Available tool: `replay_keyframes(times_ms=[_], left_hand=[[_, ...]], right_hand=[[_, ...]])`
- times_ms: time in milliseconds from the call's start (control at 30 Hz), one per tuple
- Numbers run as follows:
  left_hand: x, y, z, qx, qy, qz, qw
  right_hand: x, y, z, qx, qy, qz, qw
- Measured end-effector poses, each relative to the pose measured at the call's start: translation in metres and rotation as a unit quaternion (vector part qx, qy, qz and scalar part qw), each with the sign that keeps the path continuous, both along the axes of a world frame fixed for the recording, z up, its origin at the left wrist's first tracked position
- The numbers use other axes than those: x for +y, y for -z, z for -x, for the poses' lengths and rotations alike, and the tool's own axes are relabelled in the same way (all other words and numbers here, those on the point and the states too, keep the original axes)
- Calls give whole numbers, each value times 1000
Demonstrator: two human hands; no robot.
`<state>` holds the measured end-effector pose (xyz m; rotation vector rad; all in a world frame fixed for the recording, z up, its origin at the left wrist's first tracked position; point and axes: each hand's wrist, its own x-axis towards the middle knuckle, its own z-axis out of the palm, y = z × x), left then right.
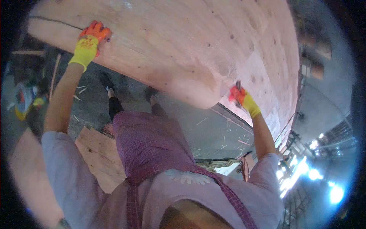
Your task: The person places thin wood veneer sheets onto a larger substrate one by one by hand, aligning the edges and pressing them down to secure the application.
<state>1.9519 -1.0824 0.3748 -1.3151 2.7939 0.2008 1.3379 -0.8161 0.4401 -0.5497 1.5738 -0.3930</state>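
Observation:
A broad sheet of pale wood veneer (pixel 164 42) with small dark knots spreads in front of me, its near edge curving up at the middle. My left hand (pixel 93 36), in a yellow glove with orange fingers, lies on the sheet by its left near edge, fingers spread over the surface. A dark line runs through the wood beside those fingers. Over on the right, my right hand (pixel 244 100), gloved alike and slightly blurred, is closed around a small dark tool (pixel 238 84). Only the tool's end shows above the fingers, so its kind is unclear. A paler patch (pixel 256 70) lies beyond this hand.
Below the sheet's near edge is a grey floor (pixel 198 126) with scattered wood slivers. More wood sheets (pixel 100 156) lie to my left. The edge of a layered stack (pixel 232 114) shows under the right side. A fan-like round object (pixel 23 100) stands far left.

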Motion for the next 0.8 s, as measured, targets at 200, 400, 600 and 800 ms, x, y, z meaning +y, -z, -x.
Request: replay_keyframes(times_ms=[200,400,600,800], left_hand=[[-6,24,3,128,-104,-51,985],[68,-16,121,87,89,-144,982],[92,12,131,53,27,-160,985],[91,8,149,40,62,-129,989]], right_hand=[[-175,2,-225,-330,68,231,913],[-155,165,-258,-316,95,103,938],[-139,220,-258,78,-243,396,882],[-181,90,-256,-268,165,244,917]])
